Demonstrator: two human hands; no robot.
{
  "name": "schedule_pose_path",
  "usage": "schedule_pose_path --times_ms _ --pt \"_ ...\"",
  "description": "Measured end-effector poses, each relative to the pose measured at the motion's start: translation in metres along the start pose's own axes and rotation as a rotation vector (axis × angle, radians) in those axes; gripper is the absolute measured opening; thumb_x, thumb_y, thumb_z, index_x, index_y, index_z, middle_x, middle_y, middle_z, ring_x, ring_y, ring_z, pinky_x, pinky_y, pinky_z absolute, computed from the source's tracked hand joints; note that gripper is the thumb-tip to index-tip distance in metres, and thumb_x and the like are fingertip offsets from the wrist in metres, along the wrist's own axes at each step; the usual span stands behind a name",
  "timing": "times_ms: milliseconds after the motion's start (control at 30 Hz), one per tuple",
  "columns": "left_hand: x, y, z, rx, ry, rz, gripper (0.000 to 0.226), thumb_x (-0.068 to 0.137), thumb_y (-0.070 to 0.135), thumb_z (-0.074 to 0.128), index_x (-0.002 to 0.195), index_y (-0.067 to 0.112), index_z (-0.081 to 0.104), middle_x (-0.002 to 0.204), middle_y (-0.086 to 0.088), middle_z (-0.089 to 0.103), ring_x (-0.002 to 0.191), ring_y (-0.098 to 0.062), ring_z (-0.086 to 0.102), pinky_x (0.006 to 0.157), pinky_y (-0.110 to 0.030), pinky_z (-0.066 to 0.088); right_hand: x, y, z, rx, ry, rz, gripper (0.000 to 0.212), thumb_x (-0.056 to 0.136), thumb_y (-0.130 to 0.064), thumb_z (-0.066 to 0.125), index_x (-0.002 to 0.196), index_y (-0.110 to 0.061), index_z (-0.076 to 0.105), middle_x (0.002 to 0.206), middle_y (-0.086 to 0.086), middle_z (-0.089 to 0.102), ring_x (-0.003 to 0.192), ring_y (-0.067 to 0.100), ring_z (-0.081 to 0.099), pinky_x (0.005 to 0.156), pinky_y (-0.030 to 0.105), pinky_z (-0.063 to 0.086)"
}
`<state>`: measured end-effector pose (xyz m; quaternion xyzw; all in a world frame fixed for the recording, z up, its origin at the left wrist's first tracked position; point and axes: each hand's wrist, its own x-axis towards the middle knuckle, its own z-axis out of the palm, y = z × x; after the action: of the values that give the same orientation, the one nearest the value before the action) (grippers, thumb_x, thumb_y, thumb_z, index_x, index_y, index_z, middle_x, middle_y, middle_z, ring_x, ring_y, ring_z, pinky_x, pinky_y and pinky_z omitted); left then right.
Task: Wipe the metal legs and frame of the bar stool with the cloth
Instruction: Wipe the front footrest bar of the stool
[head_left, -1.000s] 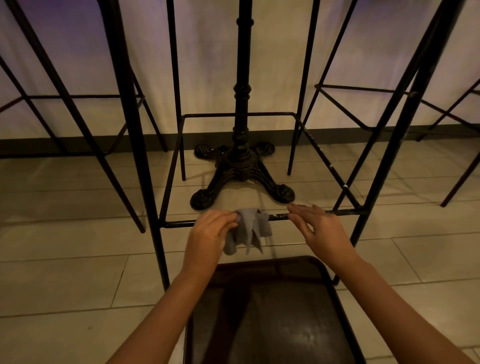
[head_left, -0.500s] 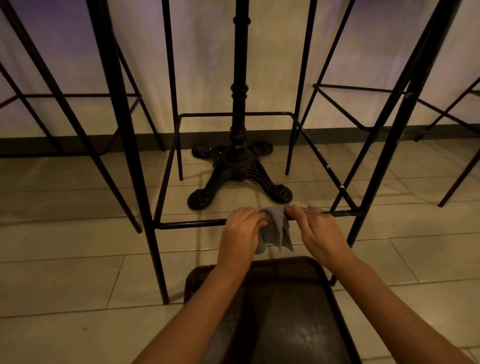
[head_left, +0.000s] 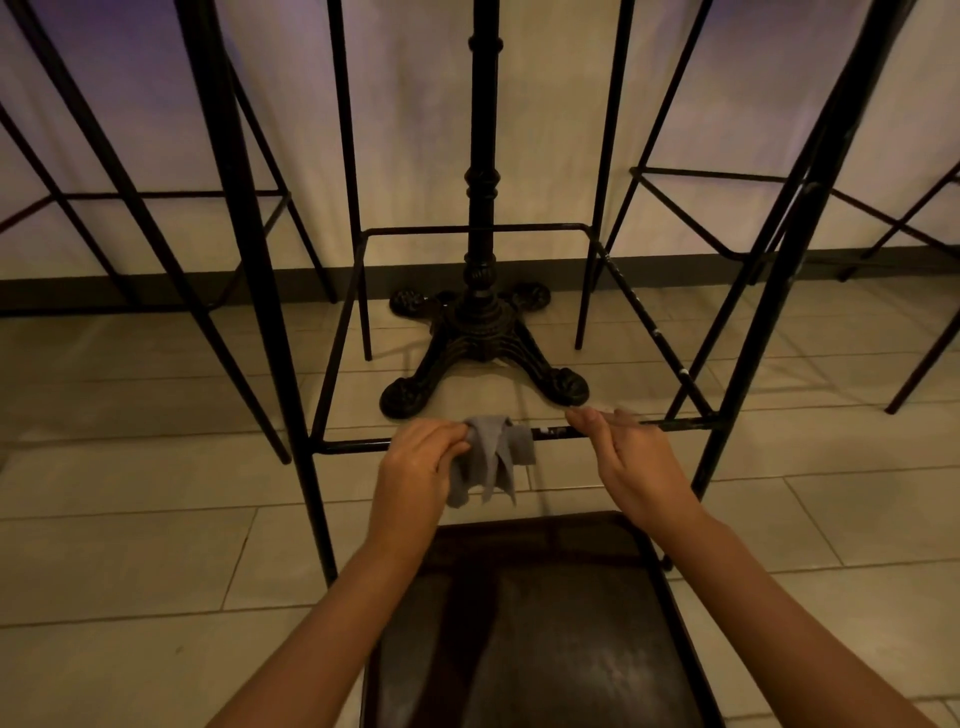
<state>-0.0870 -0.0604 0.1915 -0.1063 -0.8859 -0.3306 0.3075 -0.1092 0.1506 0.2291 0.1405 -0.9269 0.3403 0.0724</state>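
A black metal bar stool stands before me, and its near footrest bar runs across the view low down. A grey cloth is draped over that bar near its middle. My left hand grips the cloth against the bar. My right hand lies further right on the same bar, its fingers stretched along the metal. The stool's front legs rise on either side of my hands.
A dark padded seat lies close below my forearms. Behind the bar stands an ornate black table pedestal on a tiled floor. More black stools flank it at left and right, before a pale wall.
My left hand slid the cloth right along the bar until it met my right hand, then back left. A gap has opened between the two hands.
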Motion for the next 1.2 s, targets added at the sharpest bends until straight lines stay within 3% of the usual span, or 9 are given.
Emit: schedule_pose_path --times_ms 167,300,467,600,833,933,1067,1200 --pt "0.011 0.038 0.033 -0.027 -0.053 0.045 0.031 0.080 0.018 0.045 0.085 0.003 0.071 0.085 -0.009 0.069 0.085 -0.012 0.060 0.082 -0.023 0.048 0.002 0.004 0.000 -0.045 -0.009 -0.038 0.061 0.094 -0.046 0.011 0.114 -0.020 0.062 0.107 0.003 0.066 0.097 0.016 0.054 0.079 0.023 0.038" --pt "0.012 0.035 0.033 -0.012 -0.126 0.101 0.032 0.079 0.020 0.045 0.089 0.003 0.071 0.088 -0.009 0.070 0.085 -0.016 0.064 0.080 -0.029 0.053 0.002 0.008 0.001 -0.051 -0.009 -0.044 0.058 0.094 -0.044 0.012 0.112 -0.022 0.062 0.105 0.002 0.067 0.092 0.015 0.054 0.077 0.026 0.041" --pt "0.001 0.005 0.003 -0.001 -0.132 0.104 0.033 0.080 0.016 0.046 0.096 -0.002 0.069 0.095 -0.015 0.069 0.096 -0.010 0.053 0.094 -0.020 0.041 0.001 0.006 0.002 -0.035 -0.010 -0.003 0.061 0.092 -0.049 0.013 0.119 -0.021 0.059 0.116 0.002 0.064 0.112 0.020 0.052 0.093 0.027 0.036" --pt "-0.010 -0.025 -0.030 0.047 -0.087 0.064 0.034 0.083 0.017 0.046 0.100 -0.002 0.067 0.099 -0.016 0.068 0.099 -0.011 0.054 0.099 -0.009 0.034 -0.003 0.000 0.000 -0.007 -0.001 0.018 0.063 0.089 -0.049 0.013 0.119 -0.020 0.059 0.119 0.003 0.063 0.120 0.020 0.047 0.093 0.018 0.026" --pt "-0.016 -0.016 -0.009 0.038 0.021 0.020 0.031 0.085 0.019 0.049 0.102 0.000 0.066 0.102 -0.013 0.066 0.102 -0.014 0.056 0.099 -0.019 0.042 -0.002 -0.007 0.000 -0.009 -0.005 0.057 0.058 0.092 -0.042 0.014 0.121 -0.018 0.058 0.125 0.005 0.059 0.128 0.023 0.041 0.108 0.030 0.024" --pt "-0.005 0.008 0.016 0.012 0.004 0.098 0.032 0.083 0.020 0.048 0.095 -0.002 0.068 0.096 -0.015 0.068 0.098 -0.012 0.053 0.091 -0.029 0.046 -0.003 -0.010 -0.002 -0.023 -0.011 0.063 0.048 0.098 -0.032 0.019 0.121 -0.015 0.058 0.122 0.006 0.061 0.120 0.018 0.048 0.104 0.025 0.025" --pt "-0.003 0.011 0.024 0.016 -0.042 0.133 0.031 0.084 0.019 0.048 0.095 -0.001 0.069 0.095 -0.015 0.069 0.097 -0.013 0.054 0.092 -0.029 0.046 -0.005 -0.011 -0.005 -0.029 -0.010 0.044 0.050 0.096 -0.034 0.018 0.121 -0.016 0.058 0.122 0.008 0.061 0.117 0.019 0.050 0.102 0.025 0.029" --pt "-0.004 0.000 0.013 0.020 -0.011 0.134 0.030 0.084 0.018 0.049 0.096 0.000 0.069 0.096 -0.014 0.069 0.097 -0.013 0.056 0.090 -0.028 0.048 -0.005 -0.011 -0.004 -0.039 -0.016 0.024 0.053 0.095 -0.036 0.016 0.123 -0.016 0.057 0.126 0.005 0.058 0.124 0.017 0.044 0.100 0.014 0.018"
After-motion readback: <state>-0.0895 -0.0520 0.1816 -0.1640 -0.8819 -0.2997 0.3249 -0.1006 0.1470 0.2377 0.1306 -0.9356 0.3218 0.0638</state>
